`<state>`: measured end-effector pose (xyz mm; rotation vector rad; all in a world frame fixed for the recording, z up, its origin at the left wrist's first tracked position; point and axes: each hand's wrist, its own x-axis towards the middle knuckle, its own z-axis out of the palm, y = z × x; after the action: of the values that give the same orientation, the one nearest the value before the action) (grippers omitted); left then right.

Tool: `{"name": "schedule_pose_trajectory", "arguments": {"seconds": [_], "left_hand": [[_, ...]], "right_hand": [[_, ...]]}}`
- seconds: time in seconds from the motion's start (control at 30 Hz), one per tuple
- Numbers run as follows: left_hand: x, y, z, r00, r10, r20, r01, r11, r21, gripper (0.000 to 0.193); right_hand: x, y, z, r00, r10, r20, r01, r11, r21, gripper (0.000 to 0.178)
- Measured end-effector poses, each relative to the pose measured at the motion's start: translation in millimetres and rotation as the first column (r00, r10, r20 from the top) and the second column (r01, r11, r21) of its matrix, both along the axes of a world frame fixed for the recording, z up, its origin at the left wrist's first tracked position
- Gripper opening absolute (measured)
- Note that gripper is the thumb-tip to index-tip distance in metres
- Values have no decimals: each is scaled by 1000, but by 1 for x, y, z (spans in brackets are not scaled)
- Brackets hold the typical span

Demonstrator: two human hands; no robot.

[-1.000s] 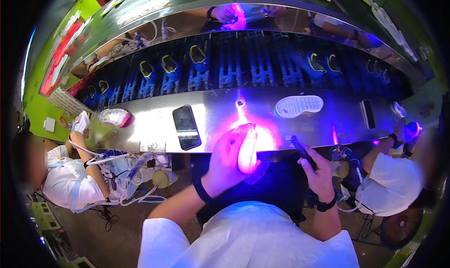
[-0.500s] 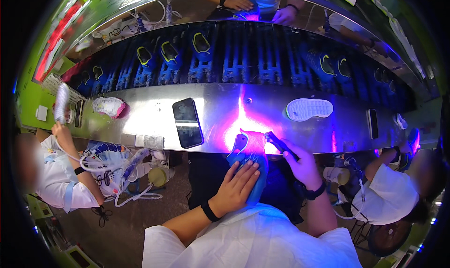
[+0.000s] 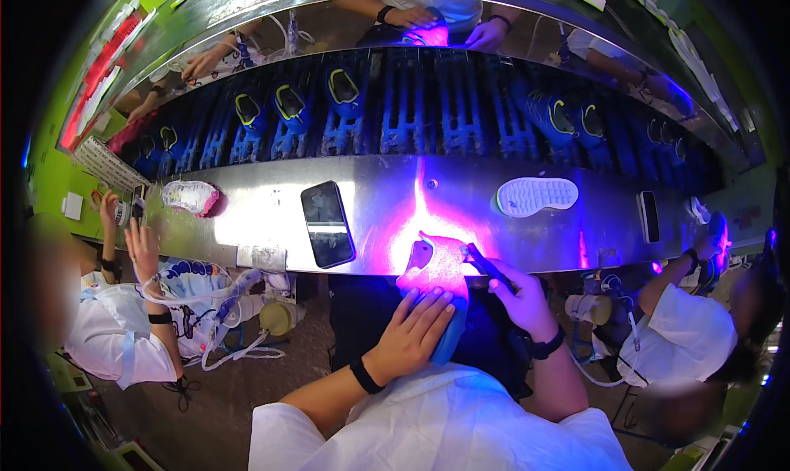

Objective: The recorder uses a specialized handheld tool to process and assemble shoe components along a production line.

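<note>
A blue shoe upper (image 3: 448, 261), lit bright pink and violet, is held near the table's front edge. My left hand (image 3: 415, 331) lies over its near part, fingers pressed along the surface. My right hand (image 3: 529, 306) is closed around a slim dark tool (image 3: 487, 265), whose tip is at the upper's right side. I cannot make out the tool's exact kind, and glare washes out the upper's far end. Beyond and to the right lies a white shoe sole (image 3: 537, 197), tread up.
A phone (image 3: 327, 226) lies on the metal table (image 3: 378, 199), with another phone (image 3: 650, 217) farther right. Behind runs a dark slatted conveyor (image 3: 461, 100) carrying several blue shoes (image 3: 343, 86). A white-and-pink shoe (image 3: 189, 197) sits left. Co-workers (image 3: 123, 327) sit on both sides.
The pink glow now covers more of the upper. The left co-worker's raised hand and the pale ribbed thing in it have come down. My hands stay nearly in place.
</note>
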<state>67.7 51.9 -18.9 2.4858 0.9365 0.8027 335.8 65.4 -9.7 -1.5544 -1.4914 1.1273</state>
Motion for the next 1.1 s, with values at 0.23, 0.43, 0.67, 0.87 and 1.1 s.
{"name": "schedule_pose_trajectory", "arguments": {"seconds": [0.23, 0.43, 0.67, 0.87, 1.1], "left_hand": [[3, 2, 5, 1000, -16, 17, 16, 1000, -19, 50], [8, 5, 6, 999, -37, -17, 38, 999, 25, 61], [17, 7, 18, 1000, -10, -21, 9, 999, -41, 53], [30, 7, 27, 998, -30, -58, 25, 996, -80, 57], [49, 11, 38, 997, 41, -71, -44, 998, -40, 73]], "right_hand": [[7, -40, 16, 957, -32, -287, -69, 941, -333, 48], [15, -25, -2, 971, 1, -239, -57, 972, -229, 47], [18, -68, 26, 972, -4, -235, -53, 970, -235, 43], [27, -47, 39, 997, 25, -77, -41, 976, -214, 45], [36, -71, 42, 977, -1, -213, -53, 967, -248, 47]]}}
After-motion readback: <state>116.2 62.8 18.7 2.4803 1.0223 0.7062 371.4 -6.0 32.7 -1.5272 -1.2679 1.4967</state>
